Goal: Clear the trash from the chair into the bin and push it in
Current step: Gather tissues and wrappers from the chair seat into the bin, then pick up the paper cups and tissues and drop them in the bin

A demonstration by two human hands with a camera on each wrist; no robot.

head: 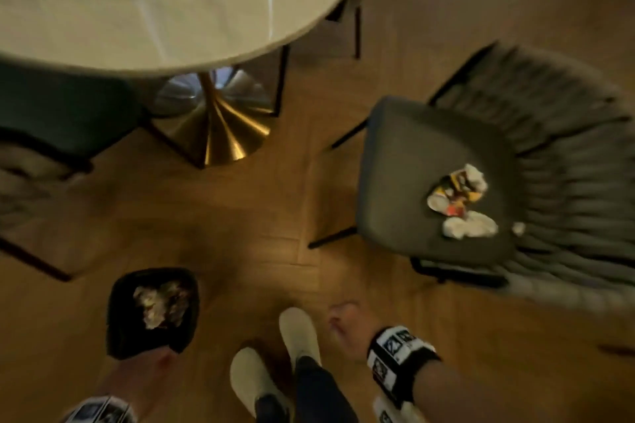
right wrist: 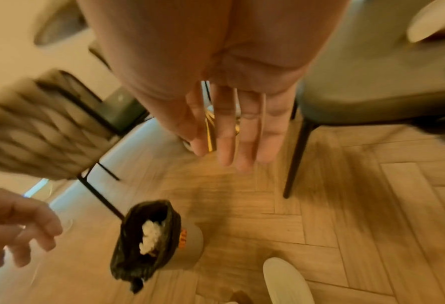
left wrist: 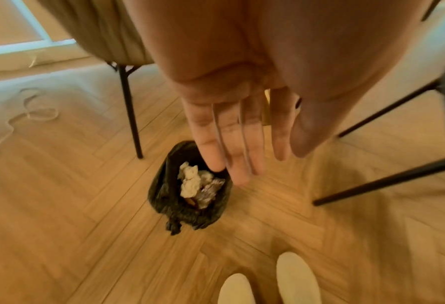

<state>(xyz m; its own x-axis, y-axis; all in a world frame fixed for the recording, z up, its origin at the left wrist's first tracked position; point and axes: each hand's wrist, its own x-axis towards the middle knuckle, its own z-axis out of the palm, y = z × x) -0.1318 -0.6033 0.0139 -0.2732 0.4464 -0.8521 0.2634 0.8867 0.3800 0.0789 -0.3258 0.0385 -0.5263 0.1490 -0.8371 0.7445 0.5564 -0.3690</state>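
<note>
1. Trash point(head: 460, 203): crumpled paper and wrappers lying on the grey chair point(head: 405, 161) seat.
2. Bin point(head: 118, 316): black-lined, on the floor, already holding paper.
3. Left hand point(left wrist: 232, 131): grip empty, fingers straight, above the bin.
4. Right hand point(right wrist: 232, 127): grip empty, fingers extended.

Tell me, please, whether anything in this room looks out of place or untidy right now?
Yes: crumpled tissues and wrappers lie on the grey chair's seat, which stands pulled away from the table. The lined bin already holds some trash.
</note>
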